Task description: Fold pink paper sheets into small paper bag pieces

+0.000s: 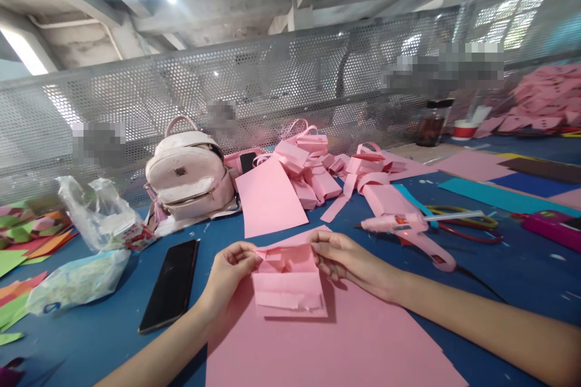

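Apparently, both hands grip the pink box's edges.

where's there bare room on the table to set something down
The blue table has a bare patch between the phone and plastic bag, running toward the near edge. Another, with small scraps, lies between the glue gun and right forearm. It's crowded beside the backpack, with pink boxes.

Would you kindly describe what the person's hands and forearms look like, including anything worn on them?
The left hand and right hand are both bare, without gloves. No sleeve, watch or bracelet shows on the left forearm or right forearm. No ring shows on the visible fingers, though some are partly hidden.
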Demonstrator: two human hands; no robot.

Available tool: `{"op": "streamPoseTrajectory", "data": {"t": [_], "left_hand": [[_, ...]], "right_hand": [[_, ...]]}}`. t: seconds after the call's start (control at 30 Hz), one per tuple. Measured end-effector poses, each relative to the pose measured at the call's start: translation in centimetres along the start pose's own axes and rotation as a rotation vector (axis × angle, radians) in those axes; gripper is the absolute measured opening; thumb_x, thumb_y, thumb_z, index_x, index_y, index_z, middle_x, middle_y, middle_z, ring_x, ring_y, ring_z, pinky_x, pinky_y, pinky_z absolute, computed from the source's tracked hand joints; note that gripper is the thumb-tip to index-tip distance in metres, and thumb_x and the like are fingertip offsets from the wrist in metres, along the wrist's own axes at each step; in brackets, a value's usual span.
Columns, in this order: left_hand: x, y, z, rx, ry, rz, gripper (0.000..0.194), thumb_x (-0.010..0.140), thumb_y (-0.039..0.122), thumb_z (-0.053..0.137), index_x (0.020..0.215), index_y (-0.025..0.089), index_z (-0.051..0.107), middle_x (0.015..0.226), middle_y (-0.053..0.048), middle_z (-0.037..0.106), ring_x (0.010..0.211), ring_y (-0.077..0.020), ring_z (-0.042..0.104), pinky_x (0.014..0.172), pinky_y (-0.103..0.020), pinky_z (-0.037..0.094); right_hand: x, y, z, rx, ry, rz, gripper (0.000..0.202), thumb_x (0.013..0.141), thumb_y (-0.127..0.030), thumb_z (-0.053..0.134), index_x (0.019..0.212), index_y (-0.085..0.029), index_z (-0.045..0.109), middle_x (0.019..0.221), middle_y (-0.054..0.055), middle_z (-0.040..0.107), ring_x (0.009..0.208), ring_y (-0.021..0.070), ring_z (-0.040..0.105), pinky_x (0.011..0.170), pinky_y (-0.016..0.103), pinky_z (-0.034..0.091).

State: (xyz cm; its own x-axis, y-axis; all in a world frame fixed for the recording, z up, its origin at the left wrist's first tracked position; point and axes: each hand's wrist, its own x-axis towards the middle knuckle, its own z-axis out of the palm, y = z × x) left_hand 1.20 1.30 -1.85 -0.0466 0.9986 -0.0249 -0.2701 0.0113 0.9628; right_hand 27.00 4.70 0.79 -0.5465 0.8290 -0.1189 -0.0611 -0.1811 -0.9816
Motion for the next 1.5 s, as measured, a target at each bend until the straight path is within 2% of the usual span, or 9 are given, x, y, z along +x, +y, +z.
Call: {"op": "streamPoseTrajectory", "data": {"t": [0.3,0.57,0.8,0.93,1.1,1.3,1.5], "left_hand": [[-0.14,0.13,0.28,-0.012,0.028,-0.008,0.03,0.06,0.029,0.091,0.077,0.015,0.07,0.062,0.0,0.063,0.057,-0.0109,0.057,0.057,-0.021,0.041],[-0.22,0.3,0.55,-0.007,0.045,-0.012,0.03,0.057,0.027,0.091,0.075,0.015,0.07,0.06,0.001,0.062,0.057,-0.0117,0.059,0.056,-0.02,0.043],[-0.15,-0.02,0.24,-0.006,0.049,0.001,0.028,0.059,0.024,0.089,0.078,0.016,0.069,0.061,0.002,0.06,0.056,-0.0113,0.059,0.055,-0.02,0.042],[-0.19,0.11,0.37,-0.004,0.049,0.004,0.027,0.061,0.025,0.088,0.078,0.016,0.069,0.059,0.003,0.059,0.054,-0.0109,0.058,0.055,-0.02,0.043],[-0.17,0.17,0.38,0.004,0.051,0.006,0.027,0.06,0.024,0.088,0.077,0.016,0.068,0.059,0.003,0.059,0.054,-0.0109,0.059,0.055,-0.02,0.043],[-0.2,-0.21,0.07,0.018,0.044,0.018,0.025,0.063,0.023,0.086,0.079,0.016,0.068,0.061,0.003,0.06,0.055,-0.0105,0.058,0.056,-0.02,0.043],[-0.21,-0.15,0.2,0.077,0.032,0.037,0.02,0.068,0.025,0.083,0.079,0.016,0.069,0.063,0.001,0.063,0.056,-0.0101,0.056,0.056,-0.02,0.042]], "right_hand": [[0.05,0.3,0.3,-0.096,-0.032,-0.021,0.044,0.081,-0.059,0.07,0.092,-0.02,0.052,0.055,-0.007,0.052,0.044,0.0089,0.046,0.038,0.018,0.038],[0.31,0.69,-0.08,-0.097,-0.054,-0.051,0.045,0.08,-0.054,0.074,0.101,-0.021,0.053,0.065,-0.007,0.053,0.044,0.006,0.042,0.035,0.015,0.034],[-0.03,0.25,0.31,-0.09,-0.052,-0.042,0.045,0.083,-0.062,0.067,0.082,-0.019,0.053,0.054,-0.005,0.053,0.043,0.0084,0.046,0.04,0.019,0.037],[-0.09,-0.06,0.45,-0.084,-0.041,-0.044,0.053,0.078,-0.068,0.069,0.074,-0.018,0.053,0.057,-0.003,0.056,0.047,0.0085,0.05,0.043,0.019,0.039],[0.34,0.2,0.2,-0.08,-0.025,-0.03,0.049,0.071,-0.06,0.08,0.078,-0.016,0.061,0.057,-0.002,0.058,0.048,0.0093,0.052,0.044,0.02,0.04],[0.66,0.61,-0.03,-0.077,0.011,-0.035,0.047,0.068,-0.056,0.084,0.081,-0.016,0.065,0.055,-0.003,0.058,0.048,0.0104,0.052,0.043,0.021,0.041],[0.68,0.5,-0.01,-0.106,0.056,-0.056,0.043,0.066,-0.052,0.085,0.072,-0.014,0.068,0.053,-0.001,0.059,0.048,0.0106,0.052,0.044,0.022,0.039]]}}
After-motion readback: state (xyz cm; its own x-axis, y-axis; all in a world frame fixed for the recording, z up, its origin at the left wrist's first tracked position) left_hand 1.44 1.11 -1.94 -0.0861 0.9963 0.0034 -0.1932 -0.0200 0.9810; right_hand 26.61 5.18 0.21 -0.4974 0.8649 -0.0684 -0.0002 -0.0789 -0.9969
